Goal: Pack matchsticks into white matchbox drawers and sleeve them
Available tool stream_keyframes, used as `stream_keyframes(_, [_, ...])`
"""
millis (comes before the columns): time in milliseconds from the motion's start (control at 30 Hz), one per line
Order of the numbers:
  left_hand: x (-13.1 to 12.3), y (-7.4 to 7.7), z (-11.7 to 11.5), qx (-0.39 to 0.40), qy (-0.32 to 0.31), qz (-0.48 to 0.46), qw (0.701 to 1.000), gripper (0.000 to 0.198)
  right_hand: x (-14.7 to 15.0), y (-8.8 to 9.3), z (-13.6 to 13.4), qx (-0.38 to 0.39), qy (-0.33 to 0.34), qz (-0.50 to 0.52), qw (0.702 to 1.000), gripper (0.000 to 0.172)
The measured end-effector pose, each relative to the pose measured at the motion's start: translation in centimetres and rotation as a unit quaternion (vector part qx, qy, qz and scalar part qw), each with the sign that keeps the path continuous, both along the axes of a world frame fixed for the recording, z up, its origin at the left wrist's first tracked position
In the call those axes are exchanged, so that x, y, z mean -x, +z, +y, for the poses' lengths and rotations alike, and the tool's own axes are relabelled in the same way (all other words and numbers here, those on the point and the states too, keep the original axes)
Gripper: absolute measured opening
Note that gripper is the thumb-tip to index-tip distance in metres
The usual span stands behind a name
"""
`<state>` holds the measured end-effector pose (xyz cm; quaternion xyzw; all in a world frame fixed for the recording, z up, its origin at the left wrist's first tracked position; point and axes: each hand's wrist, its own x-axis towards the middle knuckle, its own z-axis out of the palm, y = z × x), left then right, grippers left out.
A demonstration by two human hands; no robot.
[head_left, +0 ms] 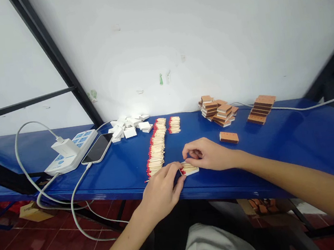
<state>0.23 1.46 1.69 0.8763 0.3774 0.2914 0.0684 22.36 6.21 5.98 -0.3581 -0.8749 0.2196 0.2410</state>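
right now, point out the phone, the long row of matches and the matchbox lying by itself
Phone (pixel 98 148): head view, middle of its dark screen.
Long row of matches (pixel 157 146): head view, on the sticks midway along.
Matchbox (pixel 229 136): head view, on its orange-brown top.

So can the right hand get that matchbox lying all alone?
Probably yes: nothing seems to stand between the right hand and the matchbox just beyond its wrist, though that hand is busy at the white tray.

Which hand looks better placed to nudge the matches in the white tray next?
Probably the right hand: its fingers are right by the matches at the exposed end of the tray, while the left hand grips the other end.
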Motion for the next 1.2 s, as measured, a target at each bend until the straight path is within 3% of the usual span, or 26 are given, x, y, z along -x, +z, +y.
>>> stream_keyframes(233, [-0.1,0.1,0.1,-0.013,-0.011,0.007,1.000,0.019,-1.1,0.8,0.5,0.081,0.026,-0.054,0.995,0.021])
stream_keyframes(733, [0.0,-0.1,0.1,-0.049,-0.009,0.047,0.998,0.029,-1.1,0.5,0.8,0.082,0.033,-0.039,0.995,0.020])
stream_keyframes(1000, [-0.1,0.1,0.1,-0.039,-0.011,0.037,0.999,0.024,-1.1,0.5,0.6,0.091,0.045,-0.066,0.993,0.008])
stream_keyframes(1200, [-0.1,0.1,0.0,-0.038,-0.010,0.035,0.999,0.022,-0.8,0.6,0.6,0.080,0.042,-0.057,0.994,0.019])
